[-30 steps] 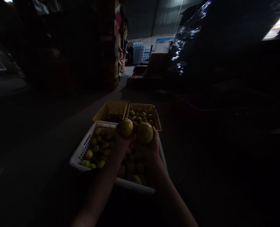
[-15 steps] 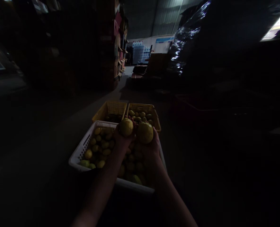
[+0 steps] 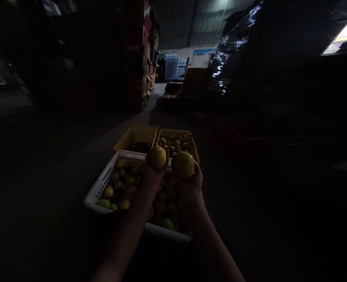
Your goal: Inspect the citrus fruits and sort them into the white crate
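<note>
My left hand is wrapped round a round yellow-green fruit, which looks like a lemon. A larger fruit of the same colour rests in my right hand, the fingers curled about it. Both hands are side by side above a white plastic crate with slotted walls. Several yellow and green fruits lie loose inside it, partly hidden by my forearms. Dim light makes the exact kind of fruit hard to tell.
Beyond the white crate stand two yellow crates. The left one has dark fruits low inside; the right one holds several greenish fruits. Stacked boxes rise at the back left, and a plastic-wrapped stack stands at the right.
My right hand has moved slightly right with its fruit, widening the gap between the two fruits. My left hand has hardly moved and keeps its fruit.
</note>
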`<state>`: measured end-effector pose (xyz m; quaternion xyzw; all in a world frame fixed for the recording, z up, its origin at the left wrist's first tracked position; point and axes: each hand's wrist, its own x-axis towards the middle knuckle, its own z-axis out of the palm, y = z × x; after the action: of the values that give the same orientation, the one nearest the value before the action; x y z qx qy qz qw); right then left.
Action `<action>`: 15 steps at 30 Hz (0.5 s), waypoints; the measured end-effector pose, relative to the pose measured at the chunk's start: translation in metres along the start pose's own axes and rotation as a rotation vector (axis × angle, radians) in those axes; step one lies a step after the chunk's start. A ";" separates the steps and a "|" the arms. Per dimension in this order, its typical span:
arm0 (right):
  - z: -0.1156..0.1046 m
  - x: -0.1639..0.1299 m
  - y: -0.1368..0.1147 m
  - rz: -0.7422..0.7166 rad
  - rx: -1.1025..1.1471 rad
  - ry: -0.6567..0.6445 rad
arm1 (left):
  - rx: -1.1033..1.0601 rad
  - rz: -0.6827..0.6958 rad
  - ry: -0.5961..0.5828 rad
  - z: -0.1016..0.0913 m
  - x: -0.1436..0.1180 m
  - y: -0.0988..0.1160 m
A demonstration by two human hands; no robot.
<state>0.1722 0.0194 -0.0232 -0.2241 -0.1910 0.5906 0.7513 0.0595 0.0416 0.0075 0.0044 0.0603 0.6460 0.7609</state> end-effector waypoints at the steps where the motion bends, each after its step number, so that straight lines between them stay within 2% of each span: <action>1: 0.000 0.002 -0.002 0.015 0.007 0.004 | -0.005 -0.008 0.028 0.001 0.001 0.000; 6: 0.005 -0.004 -0.012 0.067 0.016 -0.025 | -0.001 -0.051 0.112 0.001 0.009 0.005; 10: 0.008 -0.009 -0.011 0.053 -0.025 -0.033 | 0.021 -0.025 0.097 0.000 0.012 0.009; 15: 0.008 -0.006 -0.004 -0.001 -0.092 -0.063 | 0.037 -0.088 0.081 0.002 0.008 0.012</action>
<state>0.1696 0.0139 -0.0144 -0.2396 -0.2418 0.5875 0.7341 0.0488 0.0515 0.0095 -0.0105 0.1031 0.6104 0.7853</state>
